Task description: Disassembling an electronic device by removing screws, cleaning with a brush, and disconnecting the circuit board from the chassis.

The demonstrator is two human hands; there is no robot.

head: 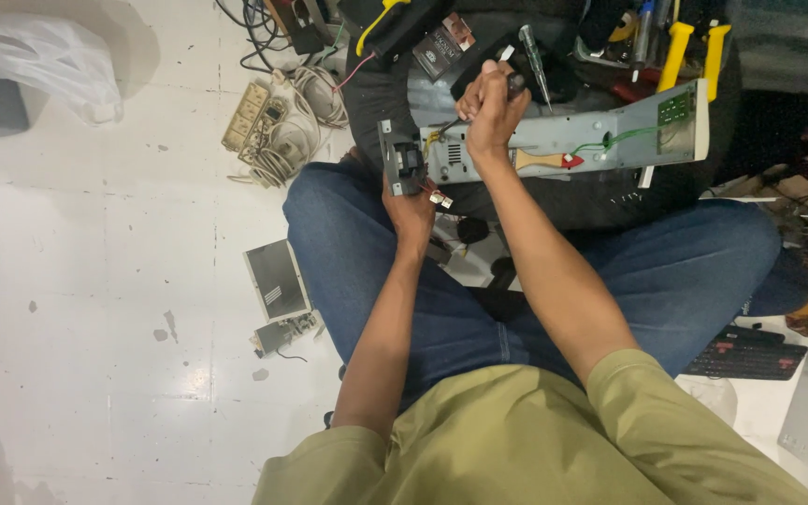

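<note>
Head: screwdriver (479,108) over chassis (554,140) edge.

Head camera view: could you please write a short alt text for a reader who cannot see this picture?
A seated person in blue jeans works on a grey metal chassis resting on their lap. The right hand presses a screwdriver into it, while the left hand holds its black end part. A coiled power strip lies on the white floor.
</note>
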